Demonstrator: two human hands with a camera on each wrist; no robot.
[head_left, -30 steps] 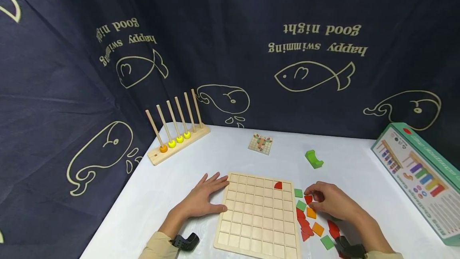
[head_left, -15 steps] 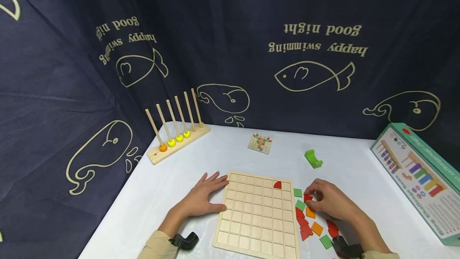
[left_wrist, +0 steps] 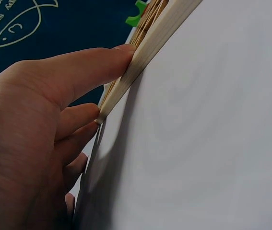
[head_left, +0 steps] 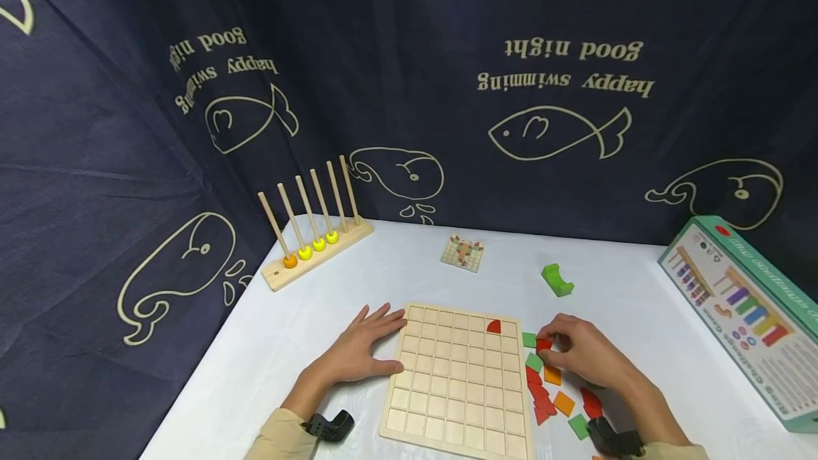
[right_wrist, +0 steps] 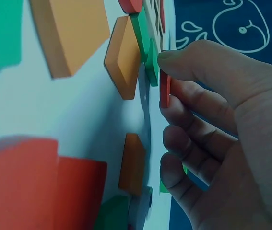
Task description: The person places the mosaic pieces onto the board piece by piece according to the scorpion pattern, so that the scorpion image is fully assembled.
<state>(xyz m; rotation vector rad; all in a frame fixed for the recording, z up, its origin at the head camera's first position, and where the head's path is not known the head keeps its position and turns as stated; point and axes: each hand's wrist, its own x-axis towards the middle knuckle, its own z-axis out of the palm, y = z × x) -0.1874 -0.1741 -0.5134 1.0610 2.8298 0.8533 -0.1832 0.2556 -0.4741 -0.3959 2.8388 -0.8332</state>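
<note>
A square wooden grid board [head_left: 456, 378] lies on the white table, a red quarter-circle piece [head_left: 494, 326] in its far row near the right corner. At the board's left edge my left hand [head_left: 350, 355] rests with spread, straight fingers, its thumb and fingertips touching the rim [left_wrist: 132, 79]. Beyond the right edge, my right hand [head_left: 588, 352] pinches a flat red piece [right_wrist: 165, 89] between thumb and fingers; the fingers hide part of its shape. Around that hand lie green [head_left: 533, 363], orange [head_left: 564, 403] and red pieces [head_left: 540, 397].
A peg stand [head_left: 319, 254] with orange and yellow beads is at the back left. Further right are a small pattern card [head_left: 463, 253] and a green curved block [head_left: 558, 280]. A game box [head_left: 735, 325] stands at the right edge, before a dark printed curtain [head_left: 409, 77].
My right hand has closed its fingertips on the red piece and shifted it slightly left, towards the board. My left hand has kept its place on the board's edge.
</note>
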